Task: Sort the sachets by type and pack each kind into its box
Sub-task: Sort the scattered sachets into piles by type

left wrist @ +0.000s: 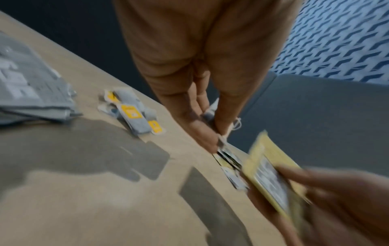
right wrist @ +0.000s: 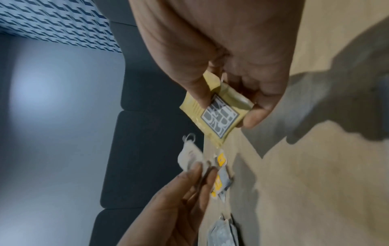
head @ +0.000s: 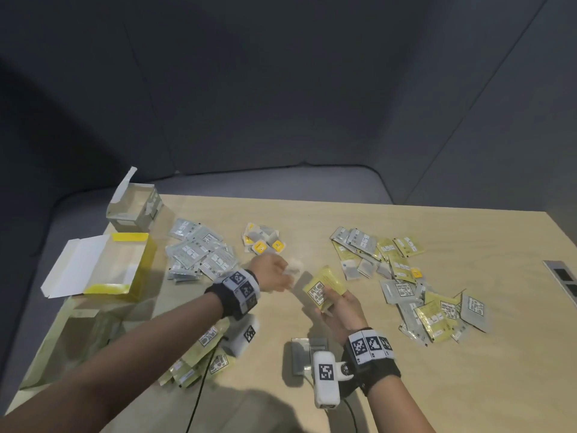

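Note:
My right hand [head: 331, 300] [right wrist: 228, 111] pinches a yellow-green sachet [head: 324, 287] [right wrist: 219, 123] with a black-and-white label, held just above the table's middle. My left hand [head: 288, 271] [left wrist: 218, 138] pinches a small white tea bag [head: 294, 266] [right wrist: 189, 154] with a string, a short way left of that sachet. An open yellow box [head: 125, 267] and an open grey box [head: 137, 207] stand at the far left. A pale green box [head: 75, 332] lies by the left edge.
Grey sachets [head: 199, 254] are piled beside the yellow box. Tea bags with yellow tags [head: 263, 242] lie behind my hands. A mixed heap of sachets [head: 406, 282] covers the right side. Yellow-green sachets [head: 199, 354] lie under my left forearm. A grey plate [head: 304, 354] sits near the front.

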Demonstrator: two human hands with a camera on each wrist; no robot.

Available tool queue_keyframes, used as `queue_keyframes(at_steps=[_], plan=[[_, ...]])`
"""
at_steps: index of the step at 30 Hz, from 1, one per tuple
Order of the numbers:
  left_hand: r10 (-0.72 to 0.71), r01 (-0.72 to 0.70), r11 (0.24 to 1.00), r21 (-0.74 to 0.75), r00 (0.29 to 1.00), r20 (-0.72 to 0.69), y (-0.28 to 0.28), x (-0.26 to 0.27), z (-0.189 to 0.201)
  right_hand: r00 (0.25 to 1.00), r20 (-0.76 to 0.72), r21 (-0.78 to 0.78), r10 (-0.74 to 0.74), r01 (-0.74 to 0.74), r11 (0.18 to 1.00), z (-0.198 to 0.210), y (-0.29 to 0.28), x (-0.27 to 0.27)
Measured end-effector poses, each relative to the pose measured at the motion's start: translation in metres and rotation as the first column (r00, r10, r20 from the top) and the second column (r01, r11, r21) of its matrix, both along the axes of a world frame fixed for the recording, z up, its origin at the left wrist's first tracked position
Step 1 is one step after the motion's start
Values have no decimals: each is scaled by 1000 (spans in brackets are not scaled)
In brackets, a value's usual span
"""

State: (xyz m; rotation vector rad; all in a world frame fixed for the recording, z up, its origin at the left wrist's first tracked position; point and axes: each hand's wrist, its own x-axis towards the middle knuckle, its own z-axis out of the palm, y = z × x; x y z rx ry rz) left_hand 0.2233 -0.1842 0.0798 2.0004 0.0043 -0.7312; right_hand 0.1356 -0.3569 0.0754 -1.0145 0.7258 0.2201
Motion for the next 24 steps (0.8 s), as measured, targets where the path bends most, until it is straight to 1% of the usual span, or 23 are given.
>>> queue_keyframes(at_steps=[3,4,6,7,8,9,10,11,12,13,14,16,17,18,19,20,21,22,23,24], plan=[[210,-213,977,23,973,97,6,35,7,997,-77,-31,32,-34,999,-6,-15,-4],[253,-267,960,89,957,145,8,46,6,996,-85,-31,30,-33,999,-7,-17,-6],[224,-302,908,291,936,273,12,56,3,998,-62,-17,11,-12,1000,-10,-18,-10],[200,-304,898,317,926,321,10,53,4,999,-43,-33,5,-7,999,-12,-18,-12],[173,-278,918,284,923,345,6,48,3,1000,-27,-80,9,-11,997,-12,-17,-14],[131,-216,950,227,932,337,0,38,4,1000,-12,-141,21,-22,990,-13,-16,-15],[62,-121,976,183,953,295,-8,24,5,999,-2,-196,36,-36,980,-14,-14,-16],[-14,-19,989,149,976,218,-14,8,5,998,10,-230,59,-55,972,-15,-12,-16],[-66,50,994,96,984,164,-19,-7,3,997,20,-249,81,-73,966,-15,-10,-16],[-84,78,996,53,988,126,-19,-22,0,994,30,-260,106,-95,961,-15,-8,-16],[-81,78,997,21,987,136,-17,-34,-2,989,41,-276,144,-127,953,-14,-6,-17],[-48,41,999,34,971,232,-1,-50,-8,965,46,-339,260,-229,912,-17,-6,-20],[-33,15,997,70,961,274,12,-56,-9,936,26,-412,351,-310,857,-20,-8,-23],[-25,-11,993,119,955,296,26,-62,-9,888,-29,-516,460,-407,754,-25,-11,-26],[-15,-41,983,178,953,303,41,-68,-10,810,-128,-630,573,-513,584,-30,-14,-29],[-17,-60,969,239,951,308,57,-75,-12,699,-265,-725,664,-599,341,-35,-15,-32],[-32,-74,948,310,946,322,73,-82,-18,585,-408,-769,701,-634,82,-38,-14,-34],[-71,-68,918,390,940,333,89,-90,-24,504,-516,-771,693,-625,-121,-40,-11,-37],[-122,-56,880,472,933,339,102,-98,-29,465,-583,-756,666,-612,-235,-41,-8,-39],[-166,-57,840,539,920,355,111,-106,-33,450,-618,-741,644,-607,-287,-40,-6,-40]])
